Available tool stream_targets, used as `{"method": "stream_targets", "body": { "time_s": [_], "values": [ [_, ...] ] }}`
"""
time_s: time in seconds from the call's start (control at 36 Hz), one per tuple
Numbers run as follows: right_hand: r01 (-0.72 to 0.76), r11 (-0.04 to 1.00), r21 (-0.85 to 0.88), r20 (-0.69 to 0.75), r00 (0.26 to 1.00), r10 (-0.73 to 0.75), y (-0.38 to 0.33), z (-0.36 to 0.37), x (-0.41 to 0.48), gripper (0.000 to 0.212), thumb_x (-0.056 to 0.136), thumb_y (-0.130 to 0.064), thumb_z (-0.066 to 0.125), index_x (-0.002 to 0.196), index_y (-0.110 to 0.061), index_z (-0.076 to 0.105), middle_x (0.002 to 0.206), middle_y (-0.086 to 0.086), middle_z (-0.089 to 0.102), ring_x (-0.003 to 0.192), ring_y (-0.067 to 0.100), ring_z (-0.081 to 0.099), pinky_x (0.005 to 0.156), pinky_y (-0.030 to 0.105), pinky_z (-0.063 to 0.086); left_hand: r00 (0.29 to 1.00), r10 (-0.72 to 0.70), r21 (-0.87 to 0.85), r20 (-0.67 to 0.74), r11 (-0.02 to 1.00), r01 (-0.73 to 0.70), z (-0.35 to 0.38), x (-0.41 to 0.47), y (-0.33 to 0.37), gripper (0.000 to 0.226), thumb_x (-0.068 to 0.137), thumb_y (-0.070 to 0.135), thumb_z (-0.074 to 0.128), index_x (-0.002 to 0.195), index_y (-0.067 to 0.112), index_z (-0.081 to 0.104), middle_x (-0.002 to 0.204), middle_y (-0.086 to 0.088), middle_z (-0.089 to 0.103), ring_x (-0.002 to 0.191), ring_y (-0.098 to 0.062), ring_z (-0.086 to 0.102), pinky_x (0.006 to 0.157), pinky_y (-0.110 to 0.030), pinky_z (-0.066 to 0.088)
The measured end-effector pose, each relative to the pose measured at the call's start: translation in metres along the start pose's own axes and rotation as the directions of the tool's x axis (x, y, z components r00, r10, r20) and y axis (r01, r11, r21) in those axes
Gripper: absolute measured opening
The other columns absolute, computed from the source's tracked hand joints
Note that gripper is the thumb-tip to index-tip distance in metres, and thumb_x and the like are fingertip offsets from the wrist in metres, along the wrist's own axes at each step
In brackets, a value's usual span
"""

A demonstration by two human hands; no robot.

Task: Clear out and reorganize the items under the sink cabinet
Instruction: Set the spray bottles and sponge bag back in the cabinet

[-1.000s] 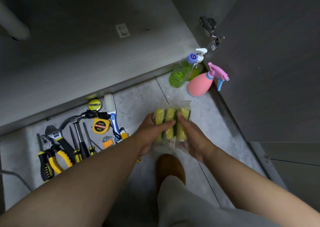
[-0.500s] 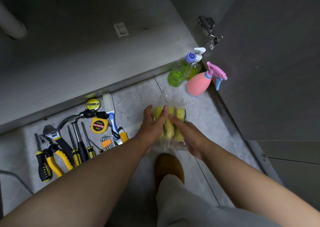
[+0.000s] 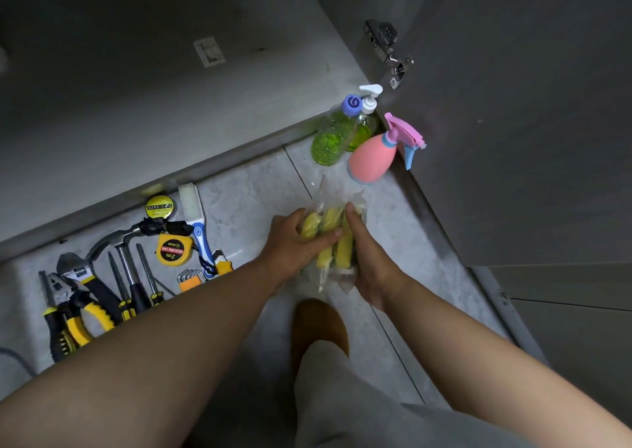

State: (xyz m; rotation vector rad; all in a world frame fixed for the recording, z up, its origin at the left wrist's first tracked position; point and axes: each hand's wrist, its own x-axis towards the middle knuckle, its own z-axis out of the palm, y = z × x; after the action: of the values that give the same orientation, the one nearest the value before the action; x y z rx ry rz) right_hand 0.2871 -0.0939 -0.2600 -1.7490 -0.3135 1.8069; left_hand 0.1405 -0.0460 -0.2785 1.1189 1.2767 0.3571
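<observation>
Left hand [image 3: 294, 242] and right hand [image 3: 367, 263] are gripping the sponge pack [image 3: 331, 217]. It is likely feeling light, squashy and slippery-wrapped; squeezing the sponges themselves is looking safest.

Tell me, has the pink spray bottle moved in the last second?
No. The pink spray bottle stands in the same spot, beside the green bottle at the foot of the cabinet door; only the camera shifted slightly.

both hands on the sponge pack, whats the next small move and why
Probably lower the sponge pack onto the bare floor tile near it and let go. The left hand and right hand both grip it, and that tile lies open between the tools and the pink spray bottle.
</observation>
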Motion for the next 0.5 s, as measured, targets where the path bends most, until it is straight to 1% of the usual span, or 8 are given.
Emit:
{"method": "stream_targets", "body": {
  "time_s": [0.06,0.14,0.19,0.28,0.33,0.39,0.44,0.5],
  "values": [
    [0.018,1.0,-0.014,-0.095,0.995,-0.02,0.003,0.002,0.003,0.085,0.078,-0.086,0.049,0.147,-0.038,0.039,0.137,-0.004,0.061,0.12,0.021,0.063,0.108,0.051,0.046,0.998,-0.03,-0.015,0.05,0.999,0.03,0.004,-0.002,0.003,0.058,0.074,0.058,0.081,0.124,0.037,0.063,0.118,0.007,0.071,0.105,-0.011,0.07,0.09,-0.032,0.059],
    [0.101,0.994,-0.051,-0.176,0.978,-0.109,0.006,0.004,0.005,0.081,0.081,-0.076,0.057,0.146,-0.034,0.033,0.137,-0.004,0.056,0.119,0.017,0.06,0.109,0.043,0.047,0.989,-0.097,-0.114,0.108,0.988,0.109,0.013,-0.005,0.006,0.078,0.066,0.058,0.078,0.136,0.039,0.049,0.119,0.011,0.068,0.106,-0.008,0.069,0.088,-0.032,0.06],
    [0.091,0.994,-0.055,-0.142,0.985,-0.098,0.005,0.002,0.005,0.086,0.075,-0.075,0.063,0.146,-0.033,0.037,0.135,-0.003,0.059,0.118,0.016,0.062,0.109,0.041,0.047,0.98,-0.139,-0.17,0.144,0.972,0.163,0.017,-0.008,0.004,0.088,0.06,0.056,0.083,0.136,0.039,0.043,0.116,0.011,0.069,0.1,-0.006,0.072,0.082,-0.031,0.062],
    [-0.009,0.999,-0.051,0.02,1.0,0.01,0.002,-0.005,0.003,0.095,0.064,-0.081,0.07,0.145,-0.039,0.045,0.136,-0.006,0.063,0.125,0.017,0.059,0.114,0.045,0.04,0.973,-0.165,-0.206,0.161,0.959,0.197,0.018,-0.009,0.0,0.084,0.061,0.049,0.092,0.127,0.039,0.041,0.114,0.008,0.071,0.092,-0.004,0.074,0.076,-0.031,0.063],
    [-0.015,0.999,-0.03,0.106,0.994,0.018,0.003,-0.016,0.002,0.082,0.066,-0.078,0.072,0.138,-0.041,0.055,0.133,-0.007,0.066,0.124,0.016,0.061,0.112,0.045,0.043,0.978,-0.177,-0.214,0.106,0.957,0.196,0.017,-0.006,-0.002,0.074,0.065,0.043,0.091,0.122,0.036,0.045,0.113,0.005,0.07,0.091,-0.008,0.074,0.074,-0.03,0.063],
    [0.018,1.0,-0.024,0.131,0.991,-0.014,0.007,-0.027,0.001,0.067,0.074,-0.07,0.072,0.132,-0.039,0.06,0.128,-0.007,0.069,0.118,0.014,0.066,0.105,0.042,0.048,0.973,-0.216,-0.261,0.079,0.938,0.23,0.017,-0.001,-0.002,0.068,0.068,0.04,0.089,0.123,0.031,0.05,0.114,0.001,0.071,0.096,-0.016,0.074,0.08,-0.037,0.063],
    [0.061,0.995,-0.073,0.131,0.99,-0.051,0.011,-0.035,-0.002,0.052,0.079,-0.064,0.073,0.126,-0.044,0.061,0.124,-0.008,0.071,0.112,0.01,0.069,0.095,0.035,0.049,0.961,-0.252,-0.36,0.118,0.891,0.278,0.018,0.004,-0.001,0.068,0.068,0.037,0.09,0.125,0.026,0.055,0.115,-0.006,0.073,0.1,-0.024,0.075,0.087,-0.049,0.062],
    [0.042,0.995,-0.087,0.121,0.992,-0.031,0.016,-0.042,-0.002,0.048,0.076,-0.067,0.075,0.12,-0.053,0.061,0.122,-0.014,0.071,0.108,0.005,0.069,0.092,0.036,0.049,0.952,-0.248,-0.424,0.178,0.854,0.301,0.022,0.006,0.003,0.065,0.072,0.034,0.089,0.128,0.022,0.057,0.114,-0.008,0.075,0.1,-0.028,0.075,0.089,-0.053,0.06]
  ]
}}
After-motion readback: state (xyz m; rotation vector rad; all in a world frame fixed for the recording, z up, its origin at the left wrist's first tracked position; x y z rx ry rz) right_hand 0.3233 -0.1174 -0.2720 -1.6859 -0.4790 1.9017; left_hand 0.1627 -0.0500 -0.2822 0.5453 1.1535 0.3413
